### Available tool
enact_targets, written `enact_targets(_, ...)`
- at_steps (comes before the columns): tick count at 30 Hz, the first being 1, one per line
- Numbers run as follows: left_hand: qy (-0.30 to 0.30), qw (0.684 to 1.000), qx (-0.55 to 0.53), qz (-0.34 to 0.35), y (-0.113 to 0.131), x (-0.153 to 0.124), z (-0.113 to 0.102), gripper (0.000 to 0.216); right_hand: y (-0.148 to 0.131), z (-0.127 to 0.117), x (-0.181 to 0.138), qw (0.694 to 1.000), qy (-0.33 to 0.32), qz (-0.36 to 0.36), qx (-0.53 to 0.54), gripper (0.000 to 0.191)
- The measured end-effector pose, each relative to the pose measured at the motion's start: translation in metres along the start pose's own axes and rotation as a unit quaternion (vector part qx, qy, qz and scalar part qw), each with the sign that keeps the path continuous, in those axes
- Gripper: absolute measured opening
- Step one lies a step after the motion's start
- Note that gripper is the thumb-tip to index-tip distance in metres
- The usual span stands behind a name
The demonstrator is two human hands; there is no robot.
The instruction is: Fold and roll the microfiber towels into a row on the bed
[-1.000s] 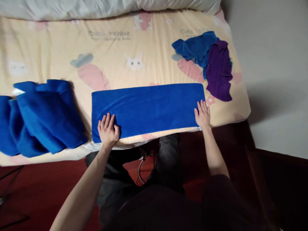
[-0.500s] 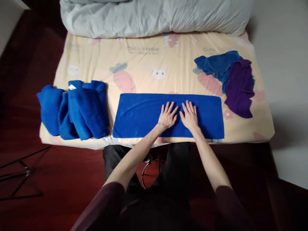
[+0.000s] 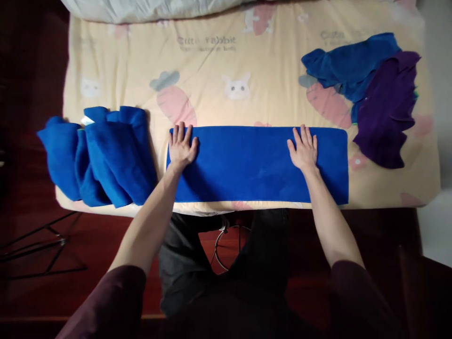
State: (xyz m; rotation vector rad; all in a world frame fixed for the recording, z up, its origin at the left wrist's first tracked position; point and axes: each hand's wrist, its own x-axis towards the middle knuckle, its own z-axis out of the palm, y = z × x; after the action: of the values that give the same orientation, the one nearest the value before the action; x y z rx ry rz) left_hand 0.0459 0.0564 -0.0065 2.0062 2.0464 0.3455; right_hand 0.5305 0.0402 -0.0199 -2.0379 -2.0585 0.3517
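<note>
A blue towel (image 3: 243, 165) lies flat as a long rectangle along the front edge of the bed. My left hand (image 3: 182, 146) rests open on its far left corner, fingers spread and reaching its top edge. Toward the right part of the same towel, my right hand (image 3: 303, 147) lies palm down with its fingers apart. Neither hand grips the cloth. Left of the towel sits a bunch of folded blue towels (image 3: 113, 155) with a small white tag showing; my left forearm passes close by its right side.
On the right of the bed sheet (image 3: 212, 84) lie a crumpled blue cloth (image 3: 353, 63) and a purple cloth (image 3: 386, 110), overlapping. A grey-white quilt (image 3: 151, 9) is bunched at the back. A thin black metal stand (image 3: 45, 245) is on the floor at left.
My hands have moved apart from the towel's middle, the left one to its left end and the right one rightward. The towel looks smoother. The view has tilted down and closer.
</note>
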Motion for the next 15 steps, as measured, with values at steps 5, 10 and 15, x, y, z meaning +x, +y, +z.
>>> enact_targets(5,-0.002,1.000,0.000,-0.028,-0.027,0.008,-0.014,0.072,0.015,-0.008,0.007,1.000,-0.021,0.006,-0.011,0.064)
enact_targets(10,-0.003,0.999,0.004,-0.039,-0.031,0.007,-0.014,0.071,0.034,-0.019,-0.003,0.998,-0.005,0.040,-0.040,0.063)
enact_targets(15,-0.012,0.999,0.003,-0.052,-0.025,0.006,-0.022,0.074,0.068,-0.043,-0.004,0.992,-0.022,0.109,-0.058,0.064)
